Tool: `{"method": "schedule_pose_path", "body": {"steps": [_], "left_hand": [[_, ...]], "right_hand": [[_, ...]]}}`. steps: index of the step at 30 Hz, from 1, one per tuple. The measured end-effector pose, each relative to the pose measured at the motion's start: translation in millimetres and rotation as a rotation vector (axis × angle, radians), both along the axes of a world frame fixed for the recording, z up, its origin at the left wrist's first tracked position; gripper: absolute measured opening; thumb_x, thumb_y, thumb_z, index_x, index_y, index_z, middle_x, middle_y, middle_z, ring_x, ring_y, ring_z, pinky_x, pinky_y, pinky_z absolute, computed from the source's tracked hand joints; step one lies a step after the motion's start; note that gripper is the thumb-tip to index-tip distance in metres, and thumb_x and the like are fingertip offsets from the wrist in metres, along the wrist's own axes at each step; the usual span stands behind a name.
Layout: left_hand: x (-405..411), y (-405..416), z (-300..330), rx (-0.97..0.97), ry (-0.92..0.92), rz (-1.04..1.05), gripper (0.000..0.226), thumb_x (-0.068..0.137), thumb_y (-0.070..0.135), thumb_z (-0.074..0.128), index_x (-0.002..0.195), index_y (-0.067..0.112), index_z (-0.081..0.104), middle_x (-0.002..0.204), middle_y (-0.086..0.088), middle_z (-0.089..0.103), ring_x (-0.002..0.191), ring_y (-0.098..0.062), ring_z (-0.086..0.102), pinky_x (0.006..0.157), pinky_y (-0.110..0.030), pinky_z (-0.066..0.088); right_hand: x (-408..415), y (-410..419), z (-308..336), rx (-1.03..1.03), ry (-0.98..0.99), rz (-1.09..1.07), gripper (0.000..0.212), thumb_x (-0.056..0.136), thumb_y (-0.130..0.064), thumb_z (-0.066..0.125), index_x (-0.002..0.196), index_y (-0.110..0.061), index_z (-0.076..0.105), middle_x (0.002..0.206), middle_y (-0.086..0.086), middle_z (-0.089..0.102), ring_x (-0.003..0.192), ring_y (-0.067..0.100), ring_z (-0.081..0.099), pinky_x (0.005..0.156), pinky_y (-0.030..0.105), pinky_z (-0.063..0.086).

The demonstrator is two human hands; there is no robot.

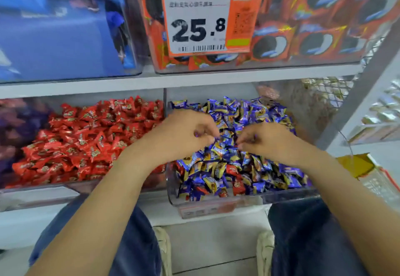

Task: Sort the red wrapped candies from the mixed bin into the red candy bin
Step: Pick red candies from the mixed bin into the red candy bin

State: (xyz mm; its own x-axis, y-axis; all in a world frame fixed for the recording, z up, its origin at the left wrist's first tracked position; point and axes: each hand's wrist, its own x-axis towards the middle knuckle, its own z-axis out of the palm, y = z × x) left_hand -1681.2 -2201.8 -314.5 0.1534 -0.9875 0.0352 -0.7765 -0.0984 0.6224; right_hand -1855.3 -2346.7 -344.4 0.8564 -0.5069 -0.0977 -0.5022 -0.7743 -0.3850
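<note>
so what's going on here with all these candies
A person is sorting candy on a shop shelf. Both hands, the left hand and the right hand, are over the mixed bin, fingers curled among the blue wrapped candies; blur hides whether either holds one. A few red wrapped candies still lie near the bin's front. The red candy bin sits just to the left, well filled.
</note>
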Motion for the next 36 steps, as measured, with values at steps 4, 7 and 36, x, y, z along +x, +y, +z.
{"method": "schedule_pose_path", "body": {"steps": [4,7,36], "left_hand": [[-23,-16,-35,0.553,-0.239,-0.298,0.027,0.078,0.012,0.069,0.098,0.029,0.071,0.094,0.013,0.068,0.082,-0.005,0.061,0.078,-0.026,0.052],[-36,-15,-47,0.726,-0.495,-0.305,0.040,0.078,0.010,0.063,0.112,0.029,0.066,0.086,0.006,0.060,0.082,-0.018,0.056,0.067,-0.028,0.046],[-44,-17,-45,0.375,-0.200,-0.159,0.015,0.083,0.035,0.069,0.098,0.039,0.071,0.091,0.015,0.068,0.086,-0.003,0.060,0.081,-0.032,0.050]], "right_hand": [[-4,12,-25,-0.025,0.262,0.138,0.029,0.083,-0.040,0.065,0.110,-0.028,0.065,0.099,-0.006,0.067,0.094,0.015,0.062,0.076,0.029,0.048],[2,23,-40,-0.163,0.299,0.262,0.045,0.081,-0.043,0.064,0.121,-0.027,0.053,0.109,0.003,0.060,0.102,0.026,0.058,0.078,0.037,0.050],[-3,20,-42,-0.180,0.486,0.347,0.037,0.084,-0.040,0.060,0.117,-0.023,0.059,0.104,0.001,0.062,0.095,0.023,0.060,0.065,0.031,0.046]]}}
